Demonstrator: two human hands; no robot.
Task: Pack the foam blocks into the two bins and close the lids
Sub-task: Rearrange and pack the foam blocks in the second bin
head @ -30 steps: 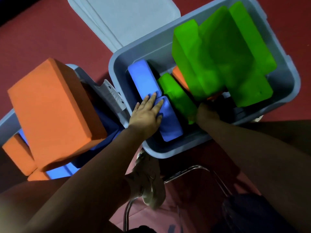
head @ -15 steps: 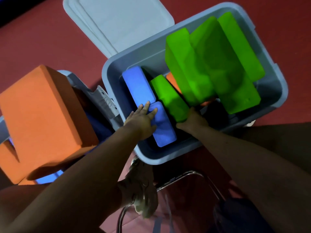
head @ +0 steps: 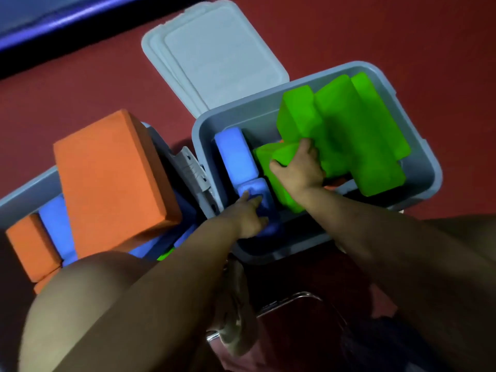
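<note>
Now the right hand (head: 298, 167) has climbed onto the small green block (head: 279, 167) and grips it, while the left hand (head: 248, 216) pinches the blue block (head: 255, 194) low in the right bin (head: 426, 178). Rearranging continues; lids remain open.

1. The scene is dim overall; the red floor (head: 349, 30) reads dark and flat.
2. Foam colours glow oversaturated: the green blocks (head: 349, 135) beyond the right hand (head: 298, 167) lose surface detail.
3. The left hand (head: 249, 218) is smeared by motion blur, its fingers soft.
4. Deep shadow fills the bin (head: 418, 167) just under both hands.
5. The forearms near the lower edge are out of focus and stretched by wide-angle distortion.
6. The lid (head: 222, 55) is the palest area, without glare.
</note>
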